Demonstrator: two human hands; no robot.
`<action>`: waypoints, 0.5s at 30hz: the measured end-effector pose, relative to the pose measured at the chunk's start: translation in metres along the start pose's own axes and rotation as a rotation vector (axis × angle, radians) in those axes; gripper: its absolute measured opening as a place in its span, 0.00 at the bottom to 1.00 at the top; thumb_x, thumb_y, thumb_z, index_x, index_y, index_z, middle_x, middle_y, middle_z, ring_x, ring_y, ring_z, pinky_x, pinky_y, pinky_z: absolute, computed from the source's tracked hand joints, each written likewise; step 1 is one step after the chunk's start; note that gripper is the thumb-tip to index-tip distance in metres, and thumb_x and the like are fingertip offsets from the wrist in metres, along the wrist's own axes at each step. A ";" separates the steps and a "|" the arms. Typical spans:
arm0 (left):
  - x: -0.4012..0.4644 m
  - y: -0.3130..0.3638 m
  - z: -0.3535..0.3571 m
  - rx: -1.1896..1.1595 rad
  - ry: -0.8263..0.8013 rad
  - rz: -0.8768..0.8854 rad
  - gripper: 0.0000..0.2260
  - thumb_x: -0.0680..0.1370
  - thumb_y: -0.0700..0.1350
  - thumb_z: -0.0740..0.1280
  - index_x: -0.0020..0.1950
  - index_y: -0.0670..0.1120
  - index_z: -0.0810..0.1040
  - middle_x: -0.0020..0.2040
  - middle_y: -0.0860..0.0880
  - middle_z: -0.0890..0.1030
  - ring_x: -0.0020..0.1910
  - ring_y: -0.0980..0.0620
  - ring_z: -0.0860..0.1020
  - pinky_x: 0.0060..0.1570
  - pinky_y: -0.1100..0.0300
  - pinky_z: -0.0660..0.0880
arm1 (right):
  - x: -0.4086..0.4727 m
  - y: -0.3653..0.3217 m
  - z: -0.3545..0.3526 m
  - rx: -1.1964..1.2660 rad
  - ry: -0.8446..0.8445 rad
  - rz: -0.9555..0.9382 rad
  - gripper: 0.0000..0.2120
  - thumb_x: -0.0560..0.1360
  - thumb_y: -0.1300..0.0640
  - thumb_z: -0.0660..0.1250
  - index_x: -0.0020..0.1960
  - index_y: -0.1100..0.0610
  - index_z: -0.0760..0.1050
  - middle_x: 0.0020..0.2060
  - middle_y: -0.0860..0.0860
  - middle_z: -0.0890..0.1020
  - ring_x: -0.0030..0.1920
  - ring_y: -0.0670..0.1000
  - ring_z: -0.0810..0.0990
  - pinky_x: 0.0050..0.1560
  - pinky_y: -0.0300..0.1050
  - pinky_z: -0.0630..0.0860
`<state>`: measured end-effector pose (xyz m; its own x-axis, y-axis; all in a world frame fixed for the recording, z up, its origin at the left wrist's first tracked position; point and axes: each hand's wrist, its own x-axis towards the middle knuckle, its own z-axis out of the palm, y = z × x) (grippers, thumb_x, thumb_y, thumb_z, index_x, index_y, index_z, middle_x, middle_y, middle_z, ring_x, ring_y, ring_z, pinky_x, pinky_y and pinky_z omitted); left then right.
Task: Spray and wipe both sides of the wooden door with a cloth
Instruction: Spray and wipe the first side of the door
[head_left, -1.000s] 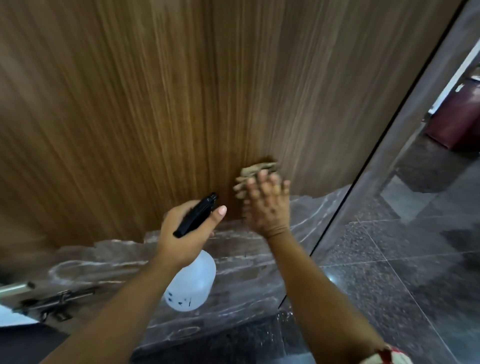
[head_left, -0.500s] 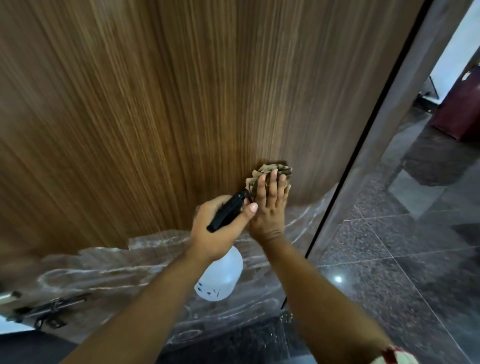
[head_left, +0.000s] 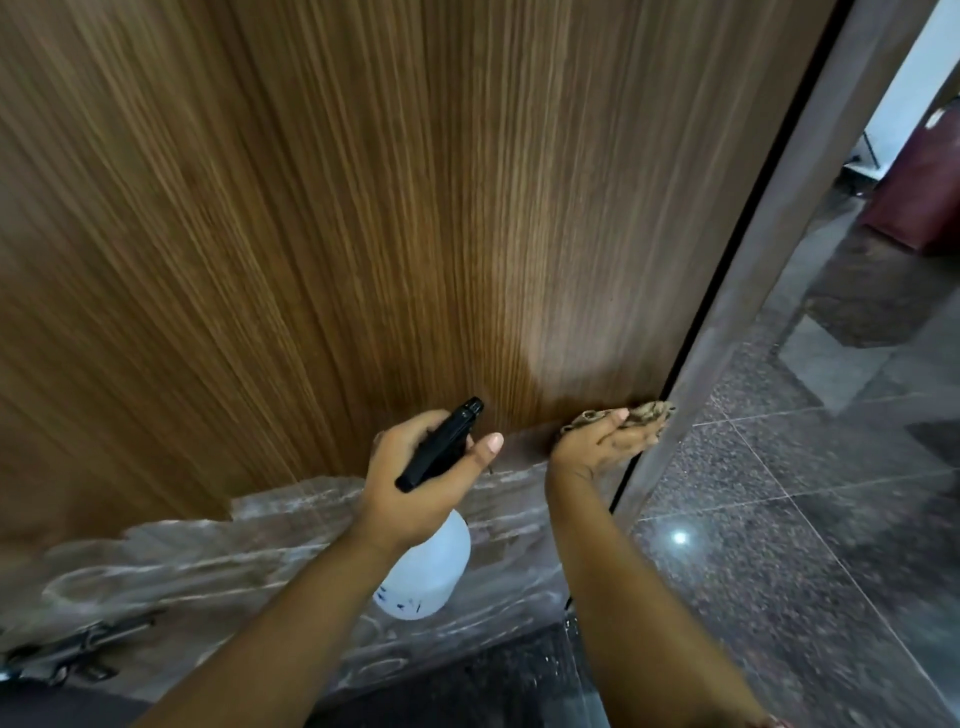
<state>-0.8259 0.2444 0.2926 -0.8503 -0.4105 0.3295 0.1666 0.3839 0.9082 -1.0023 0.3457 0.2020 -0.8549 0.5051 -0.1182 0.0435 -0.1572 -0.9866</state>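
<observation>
wiping is under way low on the wooden door (head_left: 415, 208), near its free edge. right hand (head_left: 605, 444) presses a crumpled cloth (head_left: 647, 413) against the bottom corner, fingers curled round it. left hand (head_left: 415, 483) grips the spray bottle (head_left: 426, 571) by its black trigger head, just beside. judging by this, one face is partly done; the other side remains.

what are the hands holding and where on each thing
Left hand grips the spray bottle around its black trigger head. Right hand holds the bunched cloth against the door.
</observation>
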 end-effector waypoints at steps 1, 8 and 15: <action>0.000 -0.001 0.000 0.001 -0.011 0.006 0.18 0.72 0.59 0.74 0.35 0.46 0.76 0.29 0.49 0.76 0.30 0.49 0.76 0.33 0.55 0.72 | -0.003 -0.005 0.003 0.010 0.012 0.059 0.32 0.81 0.43 0.47 0.80 0.58 0.47 0.79 0.59 0.50 0.79 0.57 0.47 0.77 0.57 0.48; 0.012 -0.003 0.009 -0.016 -0.044 0.009 0.18 0.72 0.59 0.73 0.34 0.47 0.74 0.28 0.51 0.74 0.29 0.51 0.74 0.32 0.57 0.71 | 0.002 -0.088 0.005 -0.111 -0.056 -0.798 0.28 0.82 0.55 0.52 0.78 0.67 0.52 0.78 0.62 0.54 0.78 0.53 0.48 0.78 0.49 0.45; 0.005 -0.018 0.019 -0.063 -0.086 -0.038 0.16 0.70 0.58 0.75 0.35 0.49 0.75 0.28 0.54 0.74 0.30 0.56 0.74 0.33 0.63 0.71 | 0.019 -0.029 0.005 0.051 0.091 -0.106 0.28 0.85 0.48 0.50 0.80 0.61 0.49 0.79 0.60 0.51 0.79 0.57 0.48 0.78 0.49 0.46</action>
<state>-0.8422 0.2512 0.2731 -0.8958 -0.3502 0.2735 0.1622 0.3154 0.9350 -1.0228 0.3555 0.2285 -0.8029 0.5955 -0.0254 -0.0728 -0.1403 -0.9874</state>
